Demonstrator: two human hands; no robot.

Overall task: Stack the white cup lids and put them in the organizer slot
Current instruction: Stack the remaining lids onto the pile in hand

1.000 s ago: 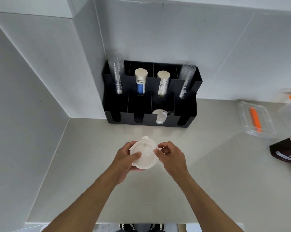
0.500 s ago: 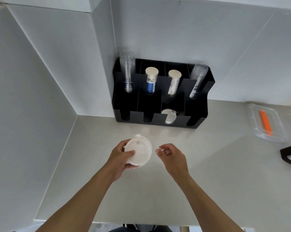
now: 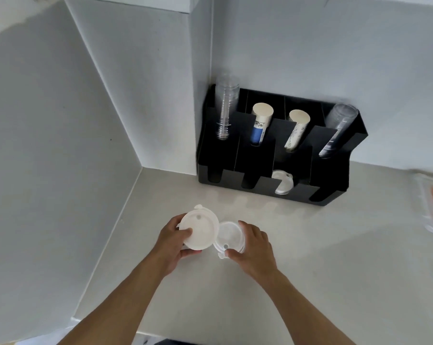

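Before the organizer [image 3: 272,155], over the desk [image 3: 310,257], two hands hold two lids: left hand [image 3: 171,241] pinches one lid [image 3: 199,229], right hand [image 3: 254,246] clasps another [image 3: 229,235]; a third lid [image 3: 282,181] sits in the organizer's slot.

Café-style drinks counter: black cup organizer [image 3: 260,192], stacked disposable cups [image 3: 226,108]

- A white lid [image 3: 199,231] is held in the left hand [image 3: 171,242] above the bench [image 3: 310,257].
- A second lid [image 3: 229,235] is gripped by the right hand [image 3: 256,247], just beside the first.
- Another lid [image 3: 282,183] is seen in a front slot of the black organizer [image 3: 335,175].
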